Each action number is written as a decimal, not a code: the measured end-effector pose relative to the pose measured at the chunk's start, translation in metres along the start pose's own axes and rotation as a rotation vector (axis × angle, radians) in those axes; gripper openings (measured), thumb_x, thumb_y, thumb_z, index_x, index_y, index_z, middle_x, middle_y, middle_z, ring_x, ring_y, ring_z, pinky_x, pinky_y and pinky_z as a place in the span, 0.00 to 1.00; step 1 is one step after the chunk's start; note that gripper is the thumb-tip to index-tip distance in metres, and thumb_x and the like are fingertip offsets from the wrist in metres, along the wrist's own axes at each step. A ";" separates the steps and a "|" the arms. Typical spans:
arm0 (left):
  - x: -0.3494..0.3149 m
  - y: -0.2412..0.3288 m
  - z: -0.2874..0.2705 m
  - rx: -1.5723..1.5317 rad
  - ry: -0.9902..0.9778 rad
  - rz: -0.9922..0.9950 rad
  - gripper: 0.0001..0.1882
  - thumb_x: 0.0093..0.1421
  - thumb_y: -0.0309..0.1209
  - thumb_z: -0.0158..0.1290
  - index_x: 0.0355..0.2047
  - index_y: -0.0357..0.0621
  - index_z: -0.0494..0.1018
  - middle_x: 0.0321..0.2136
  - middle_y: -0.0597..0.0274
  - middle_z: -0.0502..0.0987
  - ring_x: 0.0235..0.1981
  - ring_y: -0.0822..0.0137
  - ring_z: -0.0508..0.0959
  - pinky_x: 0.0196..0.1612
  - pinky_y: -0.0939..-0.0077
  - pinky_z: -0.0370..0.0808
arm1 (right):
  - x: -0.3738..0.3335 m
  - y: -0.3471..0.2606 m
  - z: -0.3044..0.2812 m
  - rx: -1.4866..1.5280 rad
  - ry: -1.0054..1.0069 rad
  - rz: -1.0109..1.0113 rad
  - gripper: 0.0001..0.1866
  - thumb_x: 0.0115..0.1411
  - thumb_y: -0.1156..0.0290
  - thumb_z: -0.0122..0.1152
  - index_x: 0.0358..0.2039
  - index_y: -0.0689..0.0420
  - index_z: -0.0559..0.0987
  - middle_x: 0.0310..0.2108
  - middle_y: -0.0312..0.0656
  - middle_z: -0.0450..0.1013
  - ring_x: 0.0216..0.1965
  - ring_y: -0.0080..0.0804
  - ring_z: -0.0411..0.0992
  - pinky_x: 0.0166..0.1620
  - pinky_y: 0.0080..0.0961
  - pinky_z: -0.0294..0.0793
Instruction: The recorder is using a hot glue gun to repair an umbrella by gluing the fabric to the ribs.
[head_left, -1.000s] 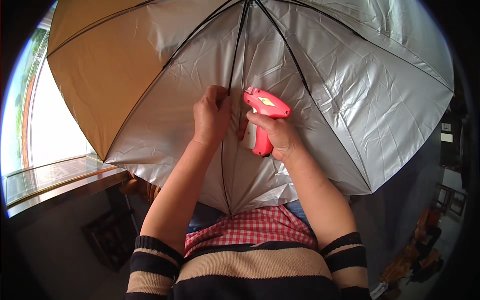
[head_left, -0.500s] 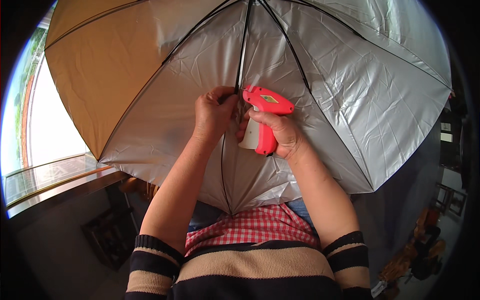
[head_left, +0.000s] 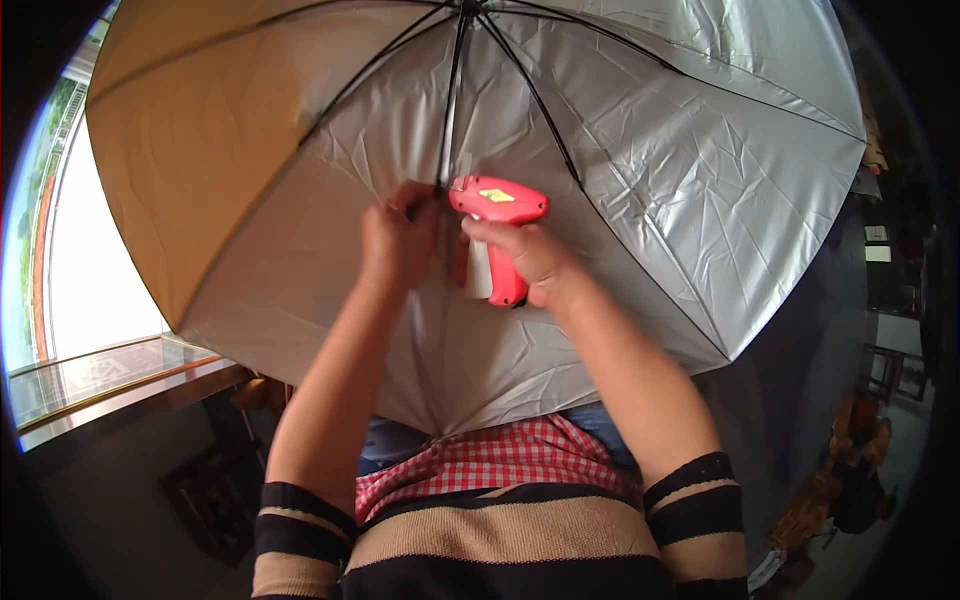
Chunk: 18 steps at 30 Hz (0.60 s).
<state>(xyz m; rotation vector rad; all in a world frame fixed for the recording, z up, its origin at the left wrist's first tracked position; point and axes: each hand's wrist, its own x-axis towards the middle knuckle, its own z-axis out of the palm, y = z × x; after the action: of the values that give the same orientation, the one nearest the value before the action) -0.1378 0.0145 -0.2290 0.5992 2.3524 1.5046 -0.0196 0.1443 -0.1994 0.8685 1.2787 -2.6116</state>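
Observation:
An open umbrella (head_left: pixel 640 250) with a silver inner side and thin black ribs spreads over my lap. My right hand (head_left: pixel 535 262) is wrapped round a red and white tagging gun (head_left: pixel 497 203), its nose pointing left against a black umbrella rib (head_left: pixel 452 110). Beside that nose, my left hand (head_left: pixel 395 235) is closed on the rib, fingertips pinched together and slightly blurred. Whether it also grips some canopy cloth is hidden. The ribs meet at a dark hub (head_left: pixel 470 8) at the top edge.
A red checked cloth (head_left: pixel 510 455) lies across my lap under the canopy edge. To the left is a bright window (head_left: pixel 90 230) above a sill (head_left: pixel 110 375). Dark wooden furniture (head_left: pixel 215 500) stands at lower left, brown wooden pieces (head_left: pixel 825 480) at lower right.
The umbrella and both hands have shifted left in view, and the hub now shows at the top. Left hand and tagging gun stay close together at the rib.

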 end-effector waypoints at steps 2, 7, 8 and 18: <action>0.017 -0.002 -0.036 0.167 -0.036 0.087 0.09 0.51 0.26 0.53 0.33 0.39 0.77 0.24 0.58 0.79 0.27 0.66 0.78 0.32 0.71 0.74 | -0.008 -0.018 -0.009 0.018 -0.160 -0.054 0.12 0.56 0.65 0.57 0.34 0.61 0.75 0.28 0.44 0.74 0.31 0.33 0.75 0.34 0.31 0.77; 0.052 0.025 -0.090 0.888 0.224 0.390 0.13 0.50 0.30 0.55 0.37 0.42 0.73 0.28 0.51 0.76 0.31 0.51 0.76 0.34 0.61 0.73 | -0.031 -0.017 -0.039 0.098 -0.089 -0.031 0.12 0.56 0.66 0.55 0.35 0.62 0.74 0.31 0.47 0.74 0.35 0.41 0.76 0.39 0.38 0.77; 0.051 0.023 -0.082 1.092 0.482 0.614 0.16 0.51 0.32 0.56 0.40 0.43 0.72 0.29 0.51 0.75 0.31 0.49 0.75 0.34 0.58 0.73 | -0.034 -0.004 -0.034 0.160 -0.053 0.027 0.12 0.56 0.67 0.55 0.36 0.62 0.73 0.32 0.48 0.74 0.35 0.41 0.76 0.40 0.37 0.76; -0.004 0.014 0.013 0.707 0.085 0.194 0.10 0.52 0.31 0.54 0.30 0.41 0.67 0.25 0.50 0.75 0.27 0.45 0.76 0.32 0.60 0.74 | 0.000 0.024 -0.004 0.099 0.071 -0.182 0.15 0.55 0.68 0.60 0.43 0.56 0.71 0.31 0.34 0.72 0.33 0.23 0.72 0.36 0.24 0.72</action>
<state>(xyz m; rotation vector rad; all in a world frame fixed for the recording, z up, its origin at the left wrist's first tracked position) -0.1260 0.0283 -0.2219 0.9517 2.9543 0.7225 -0.0099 0.1314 -0.2178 0.9070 1.3139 -2.8307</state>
